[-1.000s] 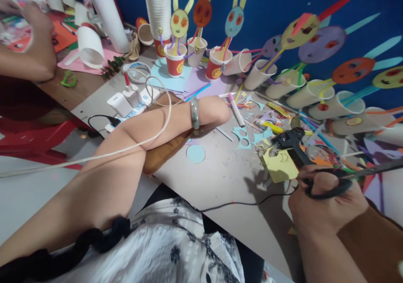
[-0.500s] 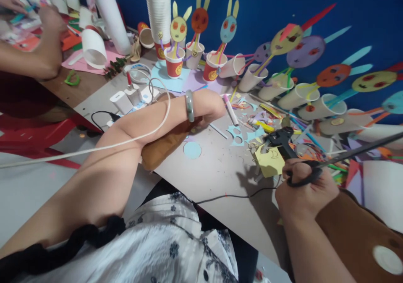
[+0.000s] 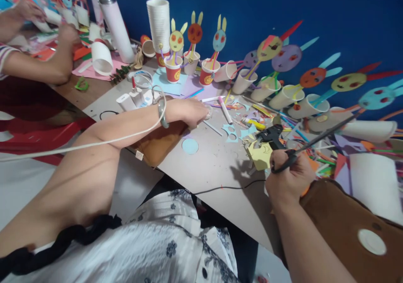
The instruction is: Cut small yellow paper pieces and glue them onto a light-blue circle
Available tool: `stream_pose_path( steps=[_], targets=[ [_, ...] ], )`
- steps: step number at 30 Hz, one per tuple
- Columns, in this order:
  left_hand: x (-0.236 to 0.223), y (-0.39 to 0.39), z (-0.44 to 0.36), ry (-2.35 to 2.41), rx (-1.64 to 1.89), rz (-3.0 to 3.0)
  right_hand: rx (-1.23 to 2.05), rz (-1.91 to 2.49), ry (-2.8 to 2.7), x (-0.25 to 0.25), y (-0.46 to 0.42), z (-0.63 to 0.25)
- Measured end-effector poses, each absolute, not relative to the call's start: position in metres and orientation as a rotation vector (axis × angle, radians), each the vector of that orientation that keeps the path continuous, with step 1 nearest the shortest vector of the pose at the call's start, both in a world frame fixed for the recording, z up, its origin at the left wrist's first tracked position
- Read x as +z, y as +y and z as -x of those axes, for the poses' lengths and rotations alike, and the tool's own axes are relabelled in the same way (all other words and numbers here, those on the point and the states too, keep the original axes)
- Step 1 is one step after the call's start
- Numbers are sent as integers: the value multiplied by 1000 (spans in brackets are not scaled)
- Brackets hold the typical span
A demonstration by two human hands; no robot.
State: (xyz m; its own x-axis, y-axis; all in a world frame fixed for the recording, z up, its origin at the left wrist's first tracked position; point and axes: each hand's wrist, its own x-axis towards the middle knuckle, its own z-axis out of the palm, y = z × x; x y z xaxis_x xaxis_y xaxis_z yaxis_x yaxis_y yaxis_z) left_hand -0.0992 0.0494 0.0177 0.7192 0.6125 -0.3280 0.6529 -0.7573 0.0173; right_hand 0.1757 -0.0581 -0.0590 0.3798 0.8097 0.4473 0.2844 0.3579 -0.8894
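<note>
My right hand (image 3: 289,178) is closed round the black handles of a pair of scissors (image 3: 329,134), whose blades point up and to the right. Just beyond it are a black glue gun (image 3: 271,135) and a yellow paper piece (image 3: 260,155). My left hand (image 3: 192,110), with a bangle at the wrist, reaches over a brown pouch (image 3: 160,142). Its fingers stretch down toward the tabletop, thumb apart; a small shiny spot at the fingertips is unclear. Close by lie a light blue paper circle (image 3: 189,146), a pink-capped marker (image 3: 225,110) and cut blue paper scraps (image 3: 231,132).
Paper cups with rabbit-faced figures (image 3: 219,40) line the blue wall. Behind stand a cup stack (image 3: 158,27) and a flask (image 3: 115,33). A white cable (image 3: 94,147) crosses my left arm. A brown bag (image 3: 349,228) lies at right. Another person's arm (image 3: 40,66) works at far left.
My left hand has straightened out from a bent wrist, its fingers now reaching forward. The scissors stay in my right hand. The whole view has shifted somewhat.
</note>
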Motion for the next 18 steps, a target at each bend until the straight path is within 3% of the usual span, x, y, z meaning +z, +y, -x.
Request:
stream_pose_path(
  steps=[15, 18],
  targets=[
    [-12, 49, 113, 1122, -248, -2732, 440, 1278, -1249, -61, -60, -179],
    [-18, 54, 116, 1086, -72, -2674, 440, 1291, -1250, -60, -60, -178]
  ],
)
